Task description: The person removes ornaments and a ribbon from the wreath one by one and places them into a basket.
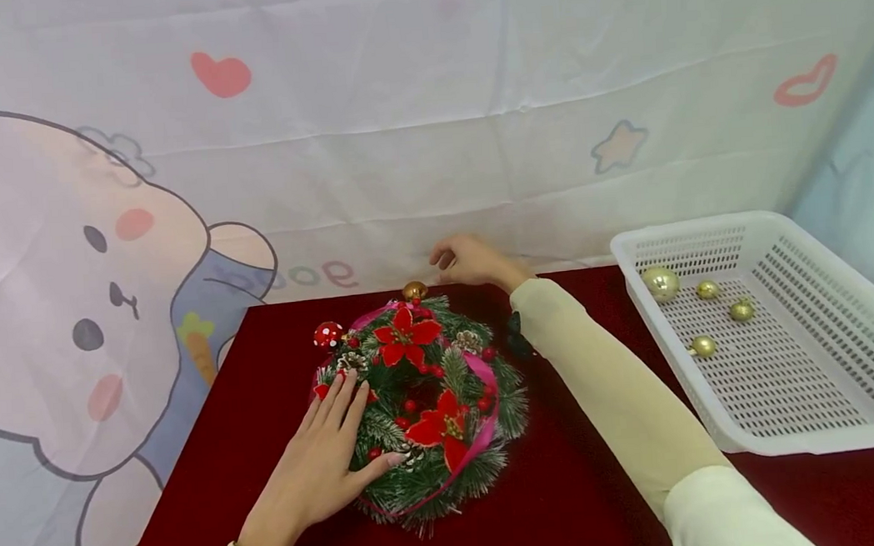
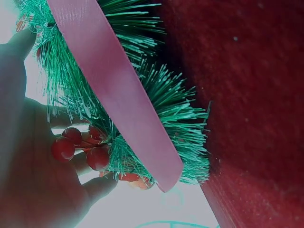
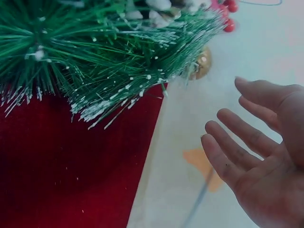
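**Wreath [image 1: 380,427] touched by the left hand [image 1: 319,468], right hand [image 1: 475,260] poised near its far rim**

The wreath is seen at the centre of the head view, on red cloth [image 1: 570,482]. Red berries [image 2: 98,158], hidden beneath the left hand from above, are revealed among its fingers by the left wrist view, beside a pink ribbon [image 2: 123,90]. The right fingers, bunched in the head view, are shown by the right wrist view to be loosely bent and parted, with nothing gripped.

The left fingers are laid straight and slightly spread over the wreath's 8-to-10 o'clock side, thumb held wide. At 1 o'clock, the right hand is held just apart from a gold bauble [image 1: 415,290] at 12.

The cloth's far edge is met by the curtain [image 1: 431,173] just behind that bauble. Toward 3 o'clock, the cloth before the white basket [image 1: 815,439] is crossed by the right sleeve [image 1: 616,371].
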{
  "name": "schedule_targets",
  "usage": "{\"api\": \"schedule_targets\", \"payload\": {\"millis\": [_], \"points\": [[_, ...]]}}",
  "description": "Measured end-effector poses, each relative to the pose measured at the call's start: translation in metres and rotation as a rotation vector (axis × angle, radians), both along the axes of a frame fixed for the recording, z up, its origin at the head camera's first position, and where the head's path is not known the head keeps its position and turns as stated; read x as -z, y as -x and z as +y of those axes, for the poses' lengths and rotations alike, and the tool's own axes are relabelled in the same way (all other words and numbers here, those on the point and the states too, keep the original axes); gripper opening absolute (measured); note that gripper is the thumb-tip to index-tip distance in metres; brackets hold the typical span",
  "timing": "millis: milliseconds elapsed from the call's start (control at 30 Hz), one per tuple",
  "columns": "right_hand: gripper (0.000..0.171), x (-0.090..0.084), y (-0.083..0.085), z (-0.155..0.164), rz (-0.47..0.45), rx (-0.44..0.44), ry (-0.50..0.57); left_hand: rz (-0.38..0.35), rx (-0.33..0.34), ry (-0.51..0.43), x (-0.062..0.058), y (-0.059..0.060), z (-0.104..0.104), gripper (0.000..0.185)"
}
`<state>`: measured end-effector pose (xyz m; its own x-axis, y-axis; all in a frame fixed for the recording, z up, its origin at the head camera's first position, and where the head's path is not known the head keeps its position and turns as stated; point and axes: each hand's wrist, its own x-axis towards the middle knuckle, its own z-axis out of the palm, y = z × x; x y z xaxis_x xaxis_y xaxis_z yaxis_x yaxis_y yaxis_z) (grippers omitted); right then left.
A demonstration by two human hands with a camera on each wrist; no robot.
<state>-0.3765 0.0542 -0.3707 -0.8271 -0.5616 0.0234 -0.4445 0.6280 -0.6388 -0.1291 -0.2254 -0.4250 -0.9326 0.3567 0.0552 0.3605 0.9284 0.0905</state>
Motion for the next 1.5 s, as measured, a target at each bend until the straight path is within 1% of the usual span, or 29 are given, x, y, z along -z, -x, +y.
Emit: {"api": "schedule_targets", "payload": {"millis": [233, 433, 500, 700, 867, 1000, 1167, 1267, 1333, 1433, 1500], "points": [[0.042, 0.007, 0.008, -0.012, -0.022, 0.02, -0.032, 0.013, 0.016, 0.004, -0.001, 0.001, 0.0, 0.106], [0.045, 0.015, 0.013, -0.017, -0.077, 0.033, -0.031, -0.003, 0.021, -0.004, 0.003, 0.001, 0.002, 0.106], [0.048, 0.017, 0.014, -0.02, -0.102, 0.019, -0.033, -0.001, 0.016, -0.002, 0.003, 0.0, 0.001, 0.106], [0.055, 0.02, 0.019, -0.029, -0.158, -0.025, -0.098, 0.015, 0.009, -0.002, 0.003, -0.003, -0.003, 0.105], [0.058, 0.02, 0.021, -0.033, -0.192, -0.088, -0.135, 0.011, 0.014, 0.0, 0.002, -0.002, -0.003, 0.104], [0.057, 0.022, 0.022, -0.033, -0.208, -0.12, -0.137, 0.013, 0.02, -0.003, 0.002, 0.0, -0.002, 0.105], [0.047, 0.026, 0.022, -0.033, -0.176, -0.137, -0.129, 0.014, 0.019, 0.0, 0.001, 0.001, -0.001, 0.106], [0.044, 0.026, 0.022, -0.031, -0.174, -0.112, -0.119, 0.01, 0.019, -0.001, 0.001, 0.001, -0.001, 0.105], [0.045, 0.025, 0.021, -0.029, -0.175, -0.068, -0.111, 0.007, 0.02, -0.005, 0.001, 0.001, -0.001, 0.105], [0.048, 0.02, 0.019, -0.027, -0.2, -0.001, -0.065, 0.004, 0.022, -0.01, 0.0, 0.001, -0.001, 0.105], [0.049, 0.017, 0.018, -0.026, -0.2, 0.016, -0.022, 0.007, 0.022, -0.01, 0.0, 0.001, -0.001, 0.104]]}}
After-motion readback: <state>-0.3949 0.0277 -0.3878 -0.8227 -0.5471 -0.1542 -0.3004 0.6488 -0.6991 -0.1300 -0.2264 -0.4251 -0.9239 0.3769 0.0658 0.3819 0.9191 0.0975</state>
